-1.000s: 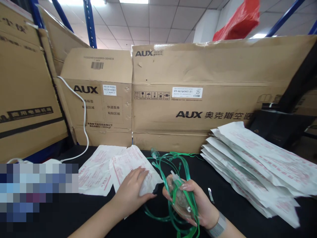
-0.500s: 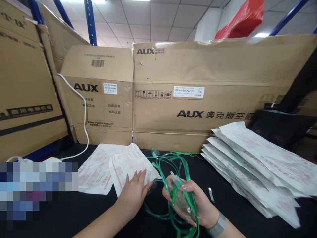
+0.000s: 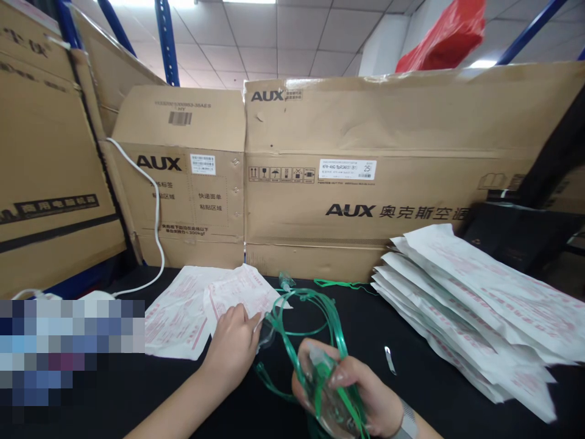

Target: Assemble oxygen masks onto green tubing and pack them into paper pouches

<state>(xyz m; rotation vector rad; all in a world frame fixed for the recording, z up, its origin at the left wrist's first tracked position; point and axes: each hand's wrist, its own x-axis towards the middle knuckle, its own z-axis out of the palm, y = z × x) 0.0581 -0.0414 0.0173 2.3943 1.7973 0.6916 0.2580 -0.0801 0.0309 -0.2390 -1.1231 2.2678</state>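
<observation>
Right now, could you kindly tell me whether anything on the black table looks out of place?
A small silver strip lies alone on the black table, between the green-tubed mask and the stacked paper pouches; it looks stray, unlike anything nearby.

I record a black tabletop [image 3: 425,390] as the carrying surface. Near the far edge, left of centre, two loose white paper pouches [image 3: 237,292] lie overlapping, printed in red. Toward the right edge sits a fanned stack of matching pouches [image 3: 461,305], its sheets offset and overhanging toward the near right. A small metal strip [image 3: 389,360] lies just beside the stack. A white cable [image 3: 137,286] crosses the far left corner.
</observation>
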